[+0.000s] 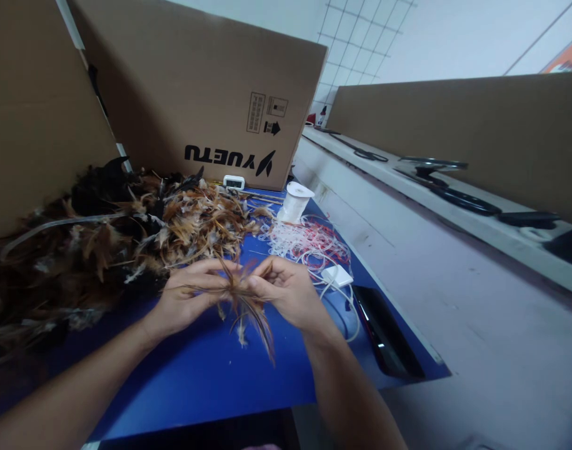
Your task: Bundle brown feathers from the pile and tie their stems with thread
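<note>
My left hand (185, 297) is closed on a small bunch of brown feathers (250, 306), its fingers at the bunch's left side. From the right, my right hand (286, 289) pinches the same bunch near its middle. Long thin feather tips fan out between the hands and hang down over the blue table (210, 381). A large heap of brown and black feathers (196, 219) lies behind and to the left of my left hand. Some feathers in the bunch are blurred.
Behind stands a cardboard box (196, 81). A white spool (295, 201), tangled white and red strands (309, 240), a white charger (337, 275) and a black phone (386, 331) lie right. Scissors (361, 152) rest on the ledge (384, 172).
</note>
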A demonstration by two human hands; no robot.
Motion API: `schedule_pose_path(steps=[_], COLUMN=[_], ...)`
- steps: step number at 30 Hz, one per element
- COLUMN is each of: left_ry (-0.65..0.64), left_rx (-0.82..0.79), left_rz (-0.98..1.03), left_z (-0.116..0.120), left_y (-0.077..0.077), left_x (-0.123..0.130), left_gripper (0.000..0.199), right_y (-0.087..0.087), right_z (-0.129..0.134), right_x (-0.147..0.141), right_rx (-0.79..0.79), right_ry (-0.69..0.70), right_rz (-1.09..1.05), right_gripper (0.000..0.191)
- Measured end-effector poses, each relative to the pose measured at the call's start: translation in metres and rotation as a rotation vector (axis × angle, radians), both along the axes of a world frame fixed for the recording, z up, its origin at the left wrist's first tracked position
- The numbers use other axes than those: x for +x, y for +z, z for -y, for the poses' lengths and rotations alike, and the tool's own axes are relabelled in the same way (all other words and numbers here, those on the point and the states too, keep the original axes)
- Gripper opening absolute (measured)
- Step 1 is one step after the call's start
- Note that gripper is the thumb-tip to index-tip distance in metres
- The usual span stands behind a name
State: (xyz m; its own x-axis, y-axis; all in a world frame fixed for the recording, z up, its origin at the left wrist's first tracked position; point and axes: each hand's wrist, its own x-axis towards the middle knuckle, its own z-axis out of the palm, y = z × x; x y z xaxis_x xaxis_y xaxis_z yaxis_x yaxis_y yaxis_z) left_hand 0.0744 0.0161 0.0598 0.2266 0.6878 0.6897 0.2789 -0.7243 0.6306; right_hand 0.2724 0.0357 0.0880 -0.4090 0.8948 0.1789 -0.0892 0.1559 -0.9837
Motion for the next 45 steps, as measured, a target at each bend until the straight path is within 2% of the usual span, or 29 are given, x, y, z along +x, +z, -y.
schedule_pose_path(steps=[7, 13, 16, 19, 24, 31, 39, 45], left_ry=[0.005, 0.001, -0.043, -0.06, -0.119, -0.046, 0.021, 0.013], left_rx=[-0.039, -0.075, -0.105, -0.138, -0.146, -0.102, -0.104, 0.03], left_rz=[-0.007, -0.006, 0.006, 0.01, 0.051, 0.074, 0.039, -0.042], left_z=[0.0, 0.002, 0.002, 0.001, 0.0, -0.002, -0.001, -0.001], left_y=[-0.005, -0.003, 0.002, 0.005, 0.002, -0.006, -0.007, 0.001], left_x=[0.0, 0.003, 0.005, 0.005, 0.003, 0.001, 0.002, 0.002], left_gripper=[0.009, 0.018, 0.016, 0.018, 0.017, 0.017, 0.016, 0.014], right_y=[-0.001, -0.005, -0.006, -0.006, -0.004, -0.001, 0.001, -0.002], right_z=[0.0, 0.0, 0.0, 0.001, 0.004, 0.006, 0.004, 0.003], right_x=[-0.003, -0.006, -0.007, -0.007, -0.004, -0.001, 0.001, 0.005], right_rx=[-0.096, -0.131, -0.085, 0.028, 0.126, 0.215, 0.235, 0.212], right_ry=[0.028, 0.022, 0.017, -0.021, -0.078, -0.161, -0.104, -0.106], right_rz=[-0.007, -0.007, -0.013, 0.005, 0.006, 0.053, 0.069, 0.075], right_gripper=[0.027, 0.031, 0.029, 0.025, 0.017, 0.015, 0.015, 0.01])
